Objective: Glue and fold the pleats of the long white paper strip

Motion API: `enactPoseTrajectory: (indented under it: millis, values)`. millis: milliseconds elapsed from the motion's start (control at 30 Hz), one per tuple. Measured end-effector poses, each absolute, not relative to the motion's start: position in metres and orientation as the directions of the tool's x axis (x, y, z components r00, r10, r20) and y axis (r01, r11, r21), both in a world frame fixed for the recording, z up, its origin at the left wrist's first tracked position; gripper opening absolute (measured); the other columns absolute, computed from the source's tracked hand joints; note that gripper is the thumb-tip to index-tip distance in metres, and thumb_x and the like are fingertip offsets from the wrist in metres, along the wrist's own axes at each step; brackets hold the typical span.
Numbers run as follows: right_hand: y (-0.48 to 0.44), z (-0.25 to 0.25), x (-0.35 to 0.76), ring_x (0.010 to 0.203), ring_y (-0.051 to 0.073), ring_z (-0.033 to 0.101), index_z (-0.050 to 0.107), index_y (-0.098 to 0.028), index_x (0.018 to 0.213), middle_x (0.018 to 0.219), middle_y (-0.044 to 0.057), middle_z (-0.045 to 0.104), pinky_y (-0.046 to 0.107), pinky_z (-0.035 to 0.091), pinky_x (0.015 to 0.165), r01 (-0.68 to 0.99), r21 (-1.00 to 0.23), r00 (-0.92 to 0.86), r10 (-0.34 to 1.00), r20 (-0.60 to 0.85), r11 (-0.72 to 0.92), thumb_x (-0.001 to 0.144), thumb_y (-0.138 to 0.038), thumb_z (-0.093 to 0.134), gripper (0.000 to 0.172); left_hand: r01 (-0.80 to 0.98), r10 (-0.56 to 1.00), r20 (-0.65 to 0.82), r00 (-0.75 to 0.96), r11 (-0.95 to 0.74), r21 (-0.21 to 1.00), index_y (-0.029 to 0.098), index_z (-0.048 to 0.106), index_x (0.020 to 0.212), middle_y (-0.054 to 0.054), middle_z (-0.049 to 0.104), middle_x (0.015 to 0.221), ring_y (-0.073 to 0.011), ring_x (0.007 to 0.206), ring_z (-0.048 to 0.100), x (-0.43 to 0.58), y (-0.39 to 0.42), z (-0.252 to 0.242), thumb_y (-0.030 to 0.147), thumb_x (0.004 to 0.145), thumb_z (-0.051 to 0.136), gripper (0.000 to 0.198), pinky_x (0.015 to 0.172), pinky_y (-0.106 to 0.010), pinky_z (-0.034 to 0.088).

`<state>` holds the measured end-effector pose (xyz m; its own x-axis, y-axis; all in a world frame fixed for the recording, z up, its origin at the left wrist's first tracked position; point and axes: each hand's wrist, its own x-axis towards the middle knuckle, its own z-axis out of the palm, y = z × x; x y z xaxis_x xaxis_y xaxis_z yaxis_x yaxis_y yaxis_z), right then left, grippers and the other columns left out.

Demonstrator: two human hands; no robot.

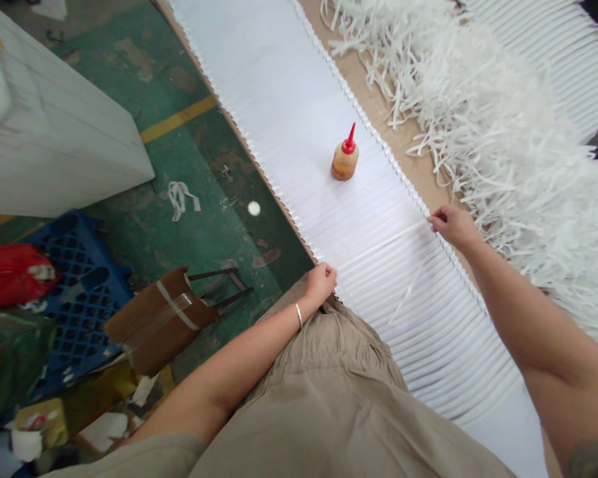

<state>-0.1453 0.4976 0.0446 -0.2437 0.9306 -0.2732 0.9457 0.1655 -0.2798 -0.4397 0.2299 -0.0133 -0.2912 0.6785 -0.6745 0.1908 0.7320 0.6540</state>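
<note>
A narrow white strip [383,243] runs taut across a long white sheet [284,86] covered with rows of similar strips. My left hand [321,282], closed in a pinch, holds one end at the sheet's near left edge. At the far right edge, my right hand [453,227] pinches the other end between thumb and fingers. Between and below the hands, a second loose strip [409,292] lies slanted over the rows. Beyond the hands, a squeeze bottle [345,162] with a red pointed nozzle and amber liquid stands upright on the sheet.
A large heap of loose white strips [443,86] lies right of the sheet, on brown board [371,89]. To the left, a cardboard-covered stool [164,318], a blue plastic pallet [74,285] and a large white block-shaped object [54,126] stand on the green floor [179,159].
</note>
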Motion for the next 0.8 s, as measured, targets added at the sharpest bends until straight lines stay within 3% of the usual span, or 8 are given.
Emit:
enactPoseTrajectory:
  millis: [500,800]
  values:
    - [0.502,0.021,-0.154,0.082,0.023,0.064,0.073,-0.018,0.094,0.091,0.01,0.076,0.031,0.045,0.073,0.971,-0.167,-0.214,0.932,-0.293,0.171,0.089,-0.037,0.061,0.023,0.253,0.679,-0.667,-0.307,0.734,0.63,0.021,0.055,0.074,0.003,0.063,0.058,-0.0116,0.047,0.06,-0.441,0.234,-0.007,0.022,0.091,0.057,0.018,0.055,-0.022,0.043]
    - [0.502,0.014,-0.158,0.088,0.025,0.066,0.073,-0.018,0.099,0.095,0.012,0.076,0.032,0.044,0.075,0.978,-0.146,-0.19,0.923,-0.334,0.148,0.091,-0.037,0.059,0.025,0.272,0.673,-0.671,-0.311,0.74,0.615,0.021,0.055,0.073,0.004,0.062,0.058,-0.0118,0.048,0.059,-0.441,0.235,-0.003,0.021,0.09,0.056,0.017,0.054,-0.021,0.041]
